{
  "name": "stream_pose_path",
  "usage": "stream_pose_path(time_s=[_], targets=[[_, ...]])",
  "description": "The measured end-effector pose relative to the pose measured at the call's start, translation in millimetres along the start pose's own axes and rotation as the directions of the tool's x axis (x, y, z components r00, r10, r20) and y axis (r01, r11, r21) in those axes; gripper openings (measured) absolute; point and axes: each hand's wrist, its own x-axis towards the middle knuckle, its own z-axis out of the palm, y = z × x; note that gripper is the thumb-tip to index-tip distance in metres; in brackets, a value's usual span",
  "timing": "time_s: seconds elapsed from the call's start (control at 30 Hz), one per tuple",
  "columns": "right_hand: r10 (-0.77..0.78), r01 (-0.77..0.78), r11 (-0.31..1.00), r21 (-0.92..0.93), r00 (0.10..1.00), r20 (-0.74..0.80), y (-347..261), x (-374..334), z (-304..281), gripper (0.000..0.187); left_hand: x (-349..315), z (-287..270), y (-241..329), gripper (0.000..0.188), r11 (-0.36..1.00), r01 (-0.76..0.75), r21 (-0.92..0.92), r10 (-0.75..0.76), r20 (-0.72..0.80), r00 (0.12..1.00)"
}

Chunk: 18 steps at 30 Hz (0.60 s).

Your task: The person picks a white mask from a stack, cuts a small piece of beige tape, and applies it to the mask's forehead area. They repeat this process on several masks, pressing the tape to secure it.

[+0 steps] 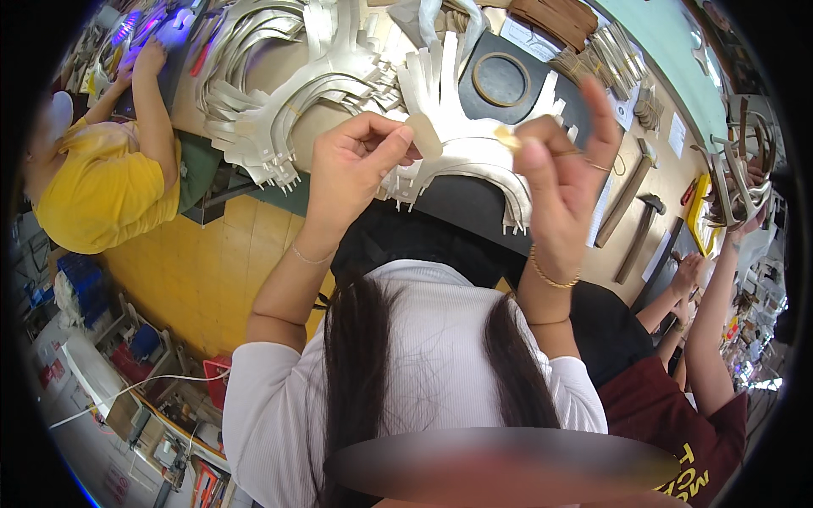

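Held up over the table, my left hand [354,165] pinches a small flat pale piece with a rounded edge [424,136] between thumb and fingers. Across from it, my right hand [555,182] has its thumb and a finger closed on a small yellowish scrap [507,137], with another finger raised; motion blurs it, and the scrap's kind is unclear. Below and between both hands lies a stack of white curved cut pieces with strap-like ends [461,157]. A larger pile of similar white pieces [318,80] spreads to the left.
A ring [501,80] rests on a dark round-cornered pad [483,102]. Two hammers [641,237] lie to the right, near bundled brown strips [601,63]. A person in yellow [110,182] works at left; another in dark red [669,423] sits close at right.
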Motion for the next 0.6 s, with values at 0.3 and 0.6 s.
stream_pose_path(time_s=[0.3,0.6], targets=[[-0.115,0.186,0.910,-0.371,0.972,0.207,36.3,-4.1,20.5,0.066,-1.2,8.8,2.3,0.012,0.994,0.028,-0.107,-0.029,-0.012,0.999],[0.211,-0.208,0.977,-0.039,0.947,0.243,36.5,-1.9,18.5,0.073,-2.4,8.3,-4.5,0.011,0.977,0.023,-0.211,-0.020,0.018,1.000]])
